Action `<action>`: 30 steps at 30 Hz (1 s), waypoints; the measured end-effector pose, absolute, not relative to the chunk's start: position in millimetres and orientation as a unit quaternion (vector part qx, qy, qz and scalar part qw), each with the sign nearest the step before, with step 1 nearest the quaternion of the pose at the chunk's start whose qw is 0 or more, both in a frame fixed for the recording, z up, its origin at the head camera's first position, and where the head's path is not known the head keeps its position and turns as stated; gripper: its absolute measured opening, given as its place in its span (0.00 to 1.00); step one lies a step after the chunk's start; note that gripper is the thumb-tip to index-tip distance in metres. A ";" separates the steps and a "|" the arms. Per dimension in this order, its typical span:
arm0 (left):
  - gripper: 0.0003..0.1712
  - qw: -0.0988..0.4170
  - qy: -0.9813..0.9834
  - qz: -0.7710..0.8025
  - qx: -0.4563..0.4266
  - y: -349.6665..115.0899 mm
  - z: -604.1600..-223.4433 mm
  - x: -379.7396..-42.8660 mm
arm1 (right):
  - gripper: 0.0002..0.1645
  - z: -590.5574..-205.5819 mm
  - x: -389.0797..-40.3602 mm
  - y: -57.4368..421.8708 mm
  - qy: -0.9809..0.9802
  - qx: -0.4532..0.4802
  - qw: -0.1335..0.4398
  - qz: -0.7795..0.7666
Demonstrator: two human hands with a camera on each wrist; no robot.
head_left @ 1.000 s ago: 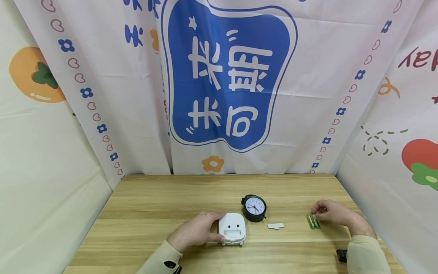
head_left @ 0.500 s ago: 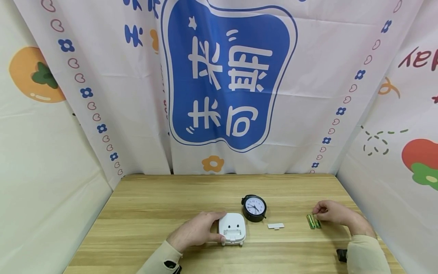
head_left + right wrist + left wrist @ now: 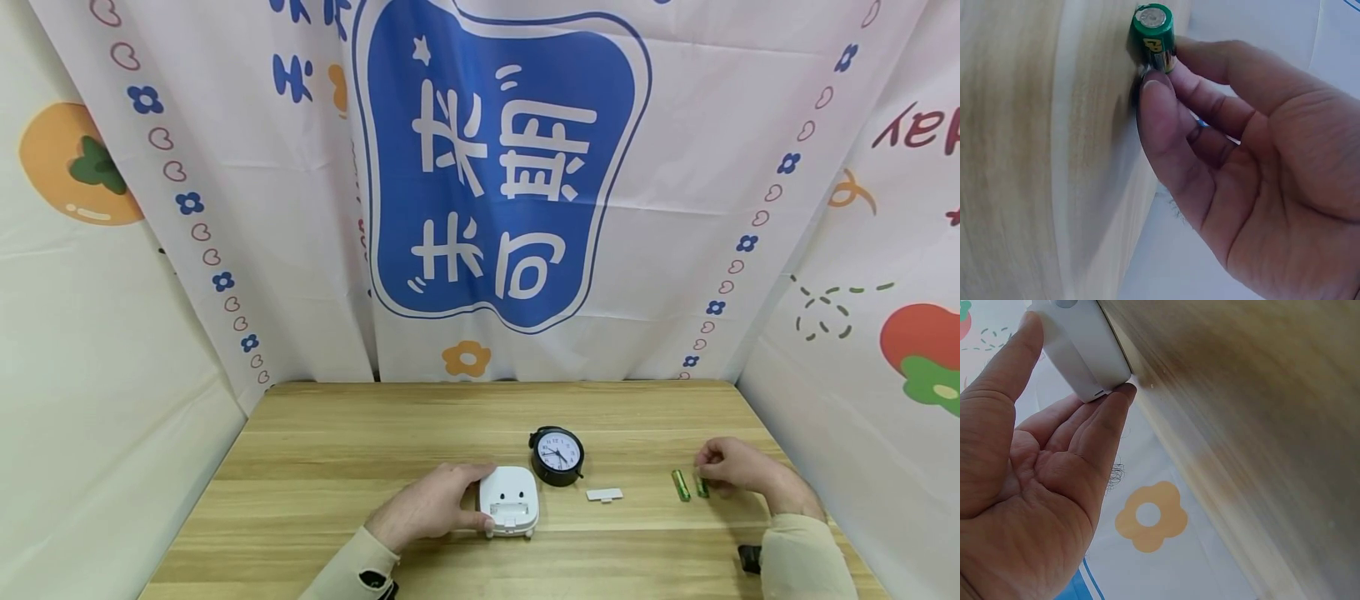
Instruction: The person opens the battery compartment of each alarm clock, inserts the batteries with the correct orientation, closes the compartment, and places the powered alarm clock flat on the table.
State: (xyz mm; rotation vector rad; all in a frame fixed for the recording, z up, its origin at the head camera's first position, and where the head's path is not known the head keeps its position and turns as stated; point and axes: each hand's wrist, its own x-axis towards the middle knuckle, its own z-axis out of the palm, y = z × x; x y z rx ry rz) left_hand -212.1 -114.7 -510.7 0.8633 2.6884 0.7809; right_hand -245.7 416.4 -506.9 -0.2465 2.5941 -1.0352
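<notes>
My left hand [image 3: 442, 504] holds a white alarm clock [image 3: 512, 483] by its left side, thumb and fingers at opposite edges. Its back faces up, with two dark dots and an uncovered battery compartment. In the left wrist view, the clock's pale side [image 3: 1088, 350] lies between thumb and fingertips. At the right, my right hand [image 3: 738, 467] pinches a green battery [image 3: 702, 487] at the tabletop. The right wrist view shows that battery's green end [image 3: 1152, 22] beyond the thumb and fingertips. Another green battery [image 3: 681, 485] lies just to its left.
A round black alarm clock [image 3: 557, 456] stands behind and right of the white one. A small white battery cover [image 3: 604, 495] lies between the clocks and the batteries. Printed cloth [image 3: 675, 275] hangs behind and at both sides of the wooden table [image 3: 337, 433].
My right hand has shifted slightly right with the right-hand battery, opening a gap between the two batteries, which lay side by side. The left hand and white clock have stayed put.
</notes>
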 end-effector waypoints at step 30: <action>0.53 0.115 0.912 0.270 0.285 -114.6 -510.3 -212.7 | 0.06 -520.0 -252.8 447.3 0.923 -0.174 0.078 -0.335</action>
